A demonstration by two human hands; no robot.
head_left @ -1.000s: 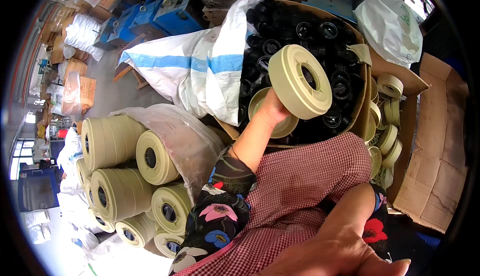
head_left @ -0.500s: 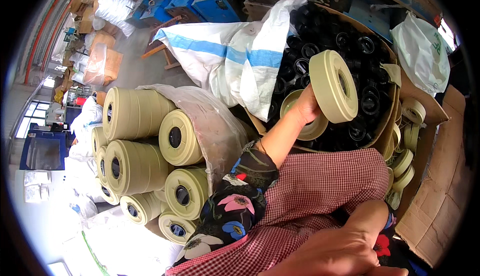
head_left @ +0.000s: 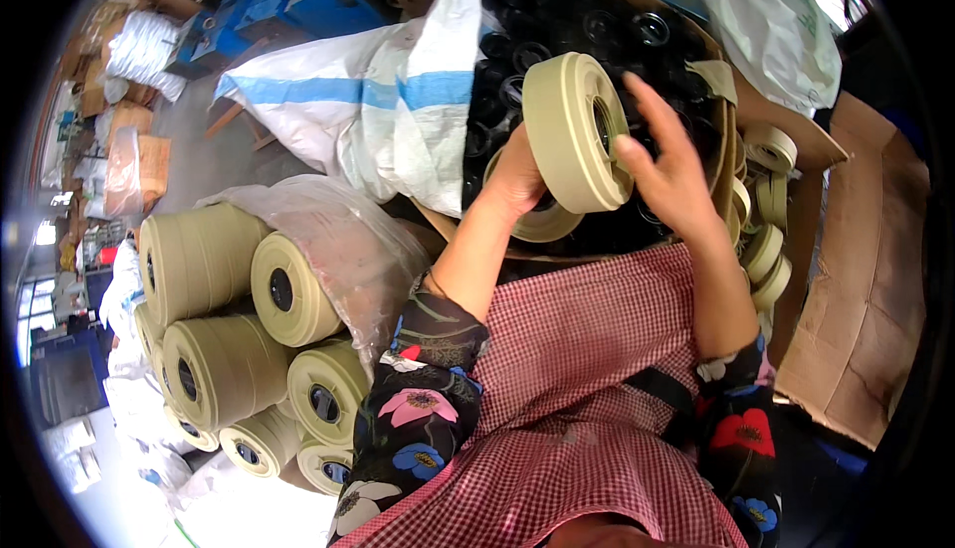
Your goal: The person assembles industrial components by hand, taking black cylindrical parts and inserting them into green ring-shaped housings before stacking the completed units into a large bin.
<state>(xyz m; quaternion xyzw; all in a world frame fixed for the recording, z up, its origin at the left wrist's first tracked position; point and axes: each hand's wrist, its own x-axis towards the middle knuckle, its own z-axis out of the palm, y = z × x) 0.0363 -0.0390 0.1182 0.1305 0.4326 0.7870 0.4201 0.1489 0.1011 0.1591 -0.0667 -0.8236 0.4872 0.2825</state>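
Note:
My left hand (head_left: 517,175) is closed on the wall of a wide beige plastic ring (head_left: 567,140), holding it tilted up with its stepped face toward the right. Most of the left fingers are hidden behind the ring. Close to that face is my right hand (head_left: 668,172), thumb and fingers apart; the thumb is at the rim, and I cannot tell if it touches. Beneath the left hand, a second beige ring (head_left: 550,228) lies on many small black round plastic parts (head_left: 532,56), which fill a large box.
Stacked beige cylinders (head_left: 224,359) stand at left under a clear plastic sheet (head_left: 343,225). A white woven sack with a blue stripe (head_left: 348,91) drapes by the box. More beige rings (head_left: 766,250) lie in a cardboard carton (head_left: 846,279) at right. Blue machines (head_left: 298,1) stand behind.
My right hand has risen from low at the right to beside the held ring, its fingers now spread. The left hand still holds the ring. The whole view has shifted.

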